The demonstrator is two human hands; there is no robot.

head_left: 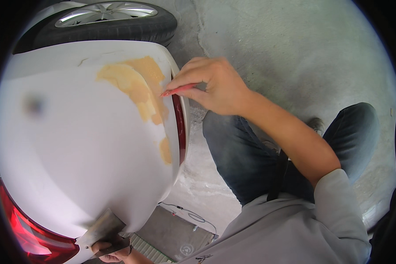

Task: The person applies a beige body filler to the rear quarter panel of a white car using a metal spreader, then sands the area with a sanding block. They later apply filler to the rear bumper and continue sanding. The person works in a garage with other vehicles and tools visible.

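My right hand (213,83) pinches a slim red tool (180,89) between thumb and fingers; its kind I cannot make out. The tool's tip is at the edge of a tan filler patch (141,88) on the white car body panel (88,132). Lower down that same edge is a smaller tan patch (165,151). At the lower left, my left hand (108,251) grips a flat grey metal spreader plate (104,229), held close to the panel. Part of the left hand's grip is hidden by the plate.
A wheel with a black tyre (119,31) stands at the upper left. A red tail light (31,233) is at the lower left, and a narrow red reflector (179,119) runs along the panel's right edge. A thin cable (196,215) lies on the concrete floor (303,48).
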